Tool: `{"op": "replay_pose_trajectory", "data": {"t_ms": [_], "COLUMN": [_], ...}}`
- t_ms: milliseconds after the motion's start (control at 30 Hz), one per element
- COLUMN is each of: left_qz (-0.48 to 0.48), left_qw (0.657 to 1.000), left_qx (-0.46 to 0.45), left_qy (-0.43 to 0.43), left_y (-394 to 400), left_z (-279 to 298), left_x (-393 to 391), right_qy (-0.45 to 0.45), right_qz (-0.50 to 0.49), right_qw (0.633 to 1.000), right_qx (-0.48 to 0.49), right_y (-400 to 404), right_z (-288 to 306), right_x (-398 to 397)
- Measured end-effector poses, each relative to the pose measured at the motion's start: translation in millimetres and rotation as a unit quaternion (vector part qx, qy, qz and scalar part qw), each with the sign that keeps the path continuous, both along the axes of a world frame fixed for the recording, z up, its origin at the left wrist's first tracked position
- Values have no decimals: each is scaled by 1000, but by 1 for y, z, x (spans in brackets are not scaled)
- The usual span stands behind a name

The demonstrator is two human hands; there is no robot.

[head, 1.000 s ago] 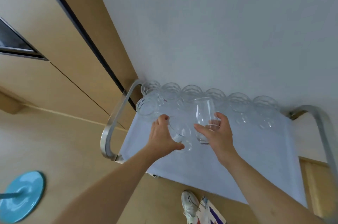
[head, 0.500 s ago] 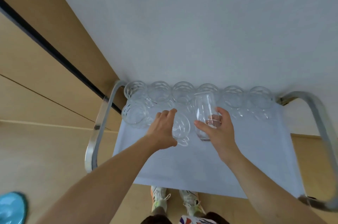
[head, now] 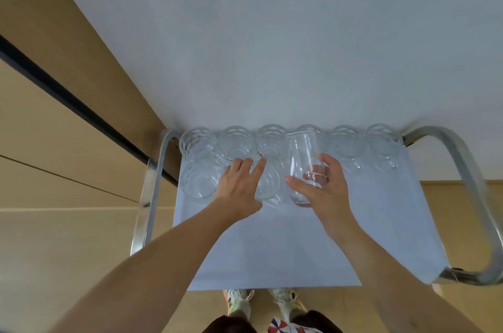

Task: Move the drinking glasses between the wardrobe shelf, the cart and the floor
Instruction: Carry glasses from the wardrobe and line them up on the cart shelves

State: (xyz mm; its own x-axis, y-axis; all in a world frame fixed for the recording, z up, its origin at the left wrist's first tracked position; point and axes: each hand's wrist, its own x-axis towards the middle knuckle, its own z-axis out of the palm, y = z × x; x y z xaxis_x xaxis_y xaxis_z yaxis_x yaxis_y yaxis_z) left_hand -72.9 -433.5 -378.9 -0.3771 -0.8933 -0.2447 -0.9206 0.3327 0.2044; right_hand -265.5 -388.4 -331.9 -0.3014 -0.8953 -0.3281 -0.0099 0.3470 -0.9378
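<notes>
A cart (head: 313,251) with a pale blue-white top stands against the wall. Several clear drinking glasses form a row along its far edge, from one at the left (head: 197,141) to one at the right (head: 383,139). Another glass (head: 200,183) stands in front of the row at the left. My left hand (head: 241,185) rests on a glass (head: 268,183) beside it, fingers loosening around its rim. My right hand (head: 324,191) grips a taller smooth glass (head: 303,158) from the side, upright, its base at the cart top.
Curved metal handles rise at the cart's left (head: 148,196) and right (head: 468,183) ends. A tan wardrobe panel with a dark groove (head: 68,98) runs on the left. Wooden floor (head: 68,251) lies around, and my shoes (head: 239,302) show below the cart's near edge.
The view has tilted down over the cart. My left hand has spread its fingers over its glass, set down beside the front-left glass. My right hand still holds the tall glass, lowered slightly.
</notes>
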Motion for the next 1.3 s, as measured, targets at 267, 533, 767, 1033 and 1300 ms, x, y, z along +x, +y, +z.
{"op": "replay_pose_trajectory", "data": {"t_ms": [267, 533, 767, 1033, 1300], "left_qz": [39, 38, 33, 45, 120], "left_qw": [997, 993, 992, 996, 984], "left_qx": [-52, -102, -115, -75, -75], "left_qy": [-31, -46, -49, 32, 111], "left_y": [4, 8, 10, 17, 70], "left_z": [-13, -20, -24, -24, -11], "left_x": [17, 28, 38, 52, 68], "right_qy": [-7, 1, 8, 33, 20], "right_qz": [-21, -28, -51, -43, -7], "right_qw": [1000, 1000, 999, 999, 1000], "right_qx": [-3, -11, -5, 0, -17], "right_y": [-3, -2, 10, 37, 82], "right_z": [0, 3, 5, 4, 0], "right_x": [22, 41, 56, 58, 46]}}
